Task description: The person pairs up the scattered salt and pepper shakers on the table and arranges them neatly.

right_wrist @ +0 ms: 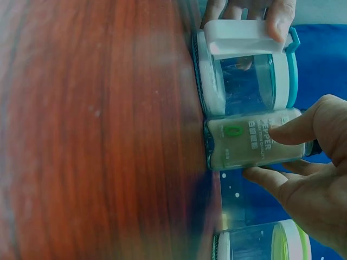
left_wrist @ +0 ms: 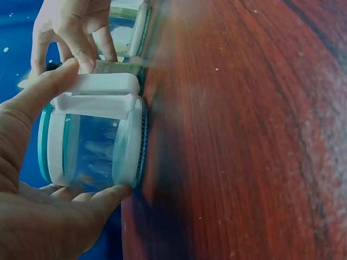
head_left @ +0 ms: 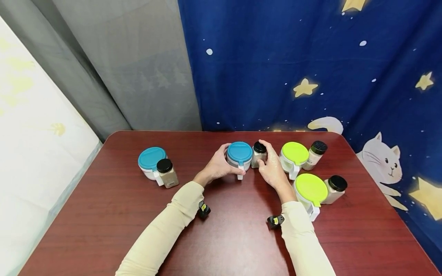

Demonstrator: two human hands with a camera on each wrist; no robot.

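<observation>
My left hand [head_left: 219, 165] holds a clear seasoning jar [head_left: 239, 152] with a blue lid and white handle, its thumb on the handle side and fingers round the far side. The jar [left_wrist: 92, 149] stands upright on the table. Right beside it, my right hand [head_left: 273, 170] grips a pepper bottle [head_left: 257, 160] with a black cap between thumb and fingers. In the right wrist view the pepper bottle [right_wrist: 238, 140] shows a printed label with the word "pepper" and is close against the jar; whether they touch I cannot tell.
Another blue-lidded jar [head_left: 152, 158] stands at the left beside a black-capped bottle [head_left: 168, 174]. On the right are two green-lidded jars, one farther back [head_left: 294, 152] and one nearer [head_left: 311, 188], each beside a black-capped bottle. Curtains hang behind the brown table [head_left: 228, 237].
</observation>
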